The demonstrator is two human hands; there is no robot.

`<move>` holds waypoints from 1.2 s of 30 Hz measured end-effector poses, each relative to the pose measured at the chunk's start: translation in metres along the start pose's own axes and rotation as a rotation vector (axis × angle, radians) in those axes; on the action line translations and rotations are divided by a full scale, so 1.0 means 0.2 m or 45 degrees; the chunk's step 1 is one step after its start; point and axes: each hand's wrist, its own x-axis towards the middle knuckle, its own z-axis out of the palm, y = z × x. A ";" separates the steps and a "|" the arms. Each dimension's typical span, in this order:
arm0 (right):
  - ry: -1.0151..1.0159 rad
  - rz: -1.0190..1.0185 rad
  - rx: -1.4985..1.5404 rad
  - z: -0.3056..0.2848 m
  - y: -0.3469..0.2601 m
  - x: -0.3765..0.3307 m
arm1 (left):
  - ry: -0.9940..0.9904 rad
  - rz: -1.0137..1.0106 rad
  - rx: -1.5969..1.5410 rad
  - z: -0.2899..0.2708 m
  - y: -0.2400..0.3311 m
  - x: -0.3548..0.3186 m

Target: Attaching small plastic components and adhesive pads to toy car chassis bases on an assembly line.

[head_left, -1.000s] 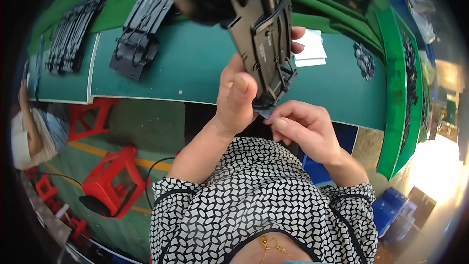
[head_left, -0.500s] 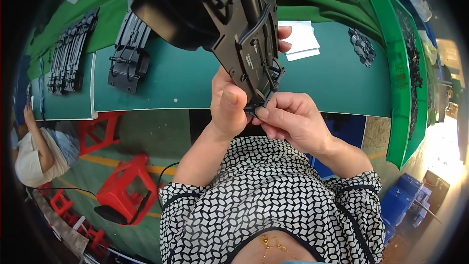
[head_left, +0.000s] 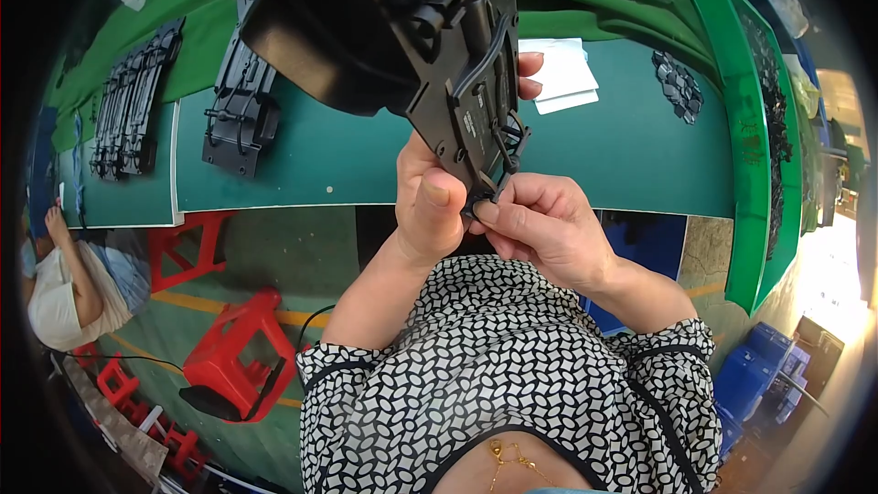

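A long black plastic assembly (head_left: pixel 471 119), with a wide curved shell, a cable and small fittings along it, is held up on a slant above the table's near edge. My left hand (head_left: pixel 428 206) grips its lower part, thumb on the near side and fingertips showing past the far edge. At the lower tip, my right hand (head_left: pixel 544 220) pinches a small dark piece (head_left: pixel 476 205) between thumb and forefinger. Most of that piece is hidden by the fingers, so its kind cannot be told.
Similar black assemblies (head_left: pixel 240 123) lie on the green table (head_left: pixel 320 160) at left, with more (head_left: pixel 137 110) beyond. White paper (head_left: pixel 562 78) and a pile of small black parts (head_left: pixel 677 87) lie at right, beside a green bin (head_left: pixel 752 146). Red stools (head_left: pixel 242 357) and another person (head_left: pixel 82 288) are at left.
The black assembly has tilted slightly, its curved shell dropping a little lower. Both hands stay in nearly the same place, the right one still pinching at the tip.
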 end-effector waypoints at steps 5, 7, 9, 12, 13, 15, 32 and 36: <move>0.008 -0.001 -0.006 0.00 0.00 0.01 | -0.001 0.032 -0.016 0.00 -0.02 0.00; 0.007 -0.009 -0.006 0.00 0.00 0.01 | 0.000 0.026 -0.010 0.00 -0.01 0.01; 0.016 -0.021 -0.015 -0.01 -0.01 0.00 | 0.012 0.005 0.004 0.01 0.00 0.01; 0.041 -0.029 -0.033 -0.01 -0.02 -0.01 | 0.097 -0.170 0.233 0.06 0.02 0.02; 0.026 -0.037 -0.055 -0.01 -0.02 -0.01 | 0.110 -0.184 0.263 0.06 0.02 0.01; -0.032 0.007 -0.088 -0.03 -0.02 -0.01 | 0.107 -0.217 0.188 0.04 0.01 0.00; 0.075 -0.252 -0.124 -0.18 -0.27 0.07 | 0.137 -0.539 -0.780 -0.04 0.08 0.30; 0.147 -0.357 -0.080 -0.15 -0.42 0.15 | 0.345 -0.560 -0.765 -0.04 0.15 0.39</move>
